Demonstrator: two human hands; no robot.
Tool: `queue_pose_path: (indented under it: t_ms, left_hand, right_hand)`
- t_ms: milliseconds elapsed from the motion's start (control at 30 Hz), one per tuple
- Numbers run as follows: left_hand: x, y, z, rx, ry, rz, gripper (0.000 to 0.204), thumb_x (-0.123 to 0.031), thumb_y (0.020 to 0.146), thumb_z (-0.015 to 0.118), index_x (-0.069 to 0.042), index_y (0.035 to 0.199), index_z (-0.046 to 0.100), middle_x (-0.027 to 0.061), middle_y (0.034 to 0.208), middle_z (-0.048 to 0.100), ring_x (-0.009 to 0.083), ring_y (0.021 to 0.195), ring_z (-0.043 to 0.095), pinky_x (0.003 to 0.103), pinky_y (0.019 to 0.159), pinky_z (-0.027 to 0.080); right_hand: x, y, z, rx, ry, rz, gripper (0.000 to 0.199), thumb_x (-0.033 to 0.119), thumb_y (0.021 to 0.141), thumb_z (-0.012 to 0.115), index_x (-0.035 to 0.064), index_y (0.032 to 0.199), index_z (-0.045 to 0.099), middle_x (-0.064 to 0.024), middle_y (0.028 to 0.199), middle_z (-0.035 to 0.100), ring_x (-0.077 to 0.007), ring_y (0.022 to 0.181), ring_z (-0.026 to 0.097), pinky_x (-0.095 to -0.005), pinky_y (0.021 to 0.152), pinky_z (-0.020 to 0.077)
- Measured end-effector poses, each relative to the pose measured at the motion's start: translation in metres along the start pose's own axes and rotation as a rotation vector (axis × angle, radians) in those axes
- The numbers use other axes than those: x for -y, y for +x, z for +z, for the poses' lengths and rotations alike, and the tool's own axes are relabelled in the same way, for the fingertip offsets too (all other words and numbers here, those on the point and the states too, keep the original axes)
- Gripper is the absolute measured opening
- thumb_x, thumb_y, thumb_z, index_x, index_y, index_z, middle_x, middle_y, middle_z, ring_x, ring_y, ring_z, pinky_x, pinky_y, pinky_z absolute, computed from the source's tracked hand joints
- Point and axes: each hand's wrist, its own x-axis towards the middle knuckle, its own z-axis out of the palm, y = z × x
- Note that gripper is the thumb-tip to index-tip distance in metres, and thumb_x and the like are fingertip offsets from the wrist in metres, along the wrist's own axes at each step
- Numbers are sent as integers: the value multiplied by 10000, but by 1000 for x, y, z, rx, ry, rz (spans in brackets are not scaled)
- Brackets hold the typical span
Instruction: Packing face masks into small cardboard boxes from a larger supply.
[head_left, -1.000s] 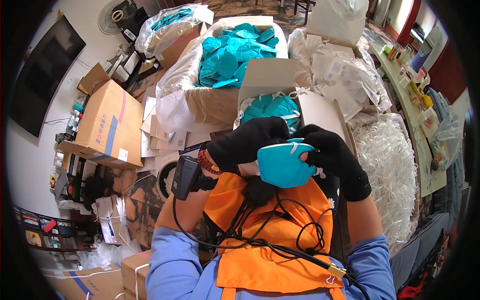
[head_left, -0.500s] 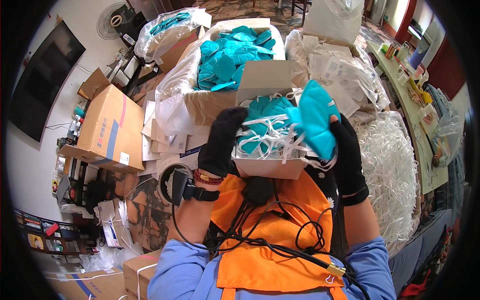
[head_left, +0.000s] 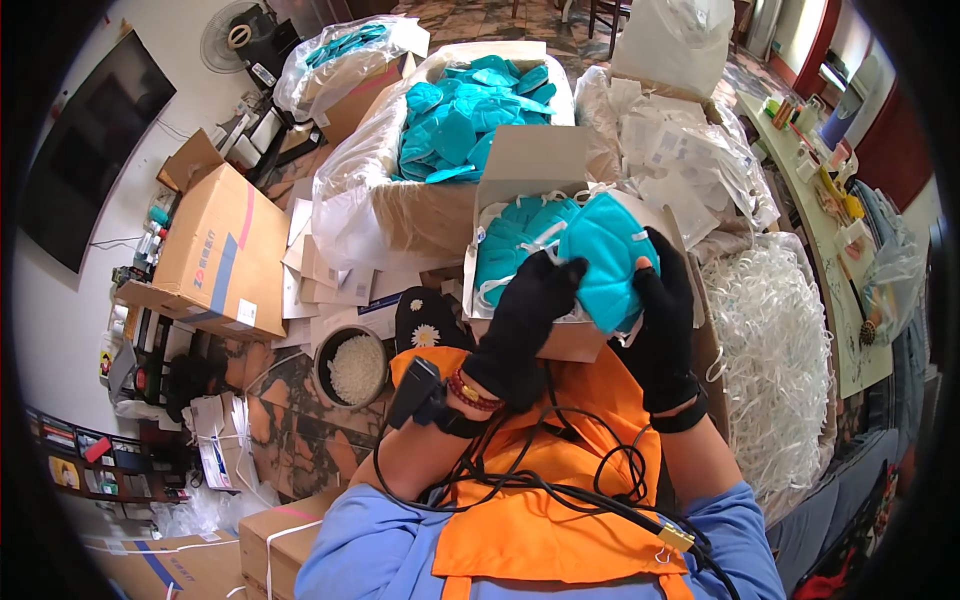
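A teal folded face mask [head_left: 603, 262] is held over an open white cardboard box [head_left: 568, 343] in my lap. My right hand [head_left: 663, 330], in a black glove with a bare thumb tip showing, grips the mask's right edge. At its left edge, the fingers of my left hand [head_left: 525, 318], also black-gloved, are closed on the mask. Inside the box lie more teal masks [head_left: 503, 250] with white straps, partly hidden behind my left hand and the held mask. The box's lid flap [head_left: 530, 160] stands up at the back.
Beyond the box, a plastic-lined carton holds a heap of teal masks [head_left: 465, 115]. To the right, a bin brims with white straps [head_left: 765, 360]. A round pot of white bits [head_left: 357, 370] sits on the floor at left, near a large carton [head_left: 215, 255]. Black cables [head_left: 560, 485] cross my orange apron.
My left hand has moved right from the box's left side to the mask. The mask has come left and lower with my right hand, and the pot on the floor is more exposed.
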Motion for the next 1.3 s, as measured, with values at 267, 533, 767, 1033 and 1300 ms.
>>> queue_pose_path:
  t_ms: [267,533,767,1033,1300]
  left_hand:
    - [-1,-1,-42,-137,20,377,205,-114,910,574,-67,1107,606,18,781,596,147,686,579,294,615,482]
    - [-47,17,-102,30,-674,100,256,-211,1001,451,-65,1191,539,-44,785,585,67,692,581,222,600,490]
    - [-56,27,-78,-119,-165,-16,244,-195,961,535,-87,1179,528,42,1027,632,178,895,644,312,786,527]
    - [15,24,-108,66,-1029,-264,340,-288,958,518,-5,1135,581,146,1088,656,242,966,648,379,898,511]
    - [-20,-2,-56,369,-229,-158,393,-382,964,518,-40,1129,616,138,1104,664,257,979,650,363,862,509]
  right_hand:
    - [-17,-7,-19,115,165,380,350,274,965,543,-6,1174,571,-56,971,628,-125,873,588,-263,785,470]
    - [1,-4,-34,470,-22,340,252,258,950,583,16,1019,600,-5,872,588,-73,774,538,-227,697,445]
    - [3,-14,-20,9,134,196,286,270,1001,486,15,1088,583,-36,906,615,-90,811,585,-237,727,482]
    - [-8,-23,-24,92,208,334,260,280,1005,471,45,1012,583,-4,798,578,-85,680,557,-232,606,454]
    - [-12,-31,-13,-90,0,145,316,269,1036,389,23,1126,565,-80,997,605,-112,893,580,-265,774,477]
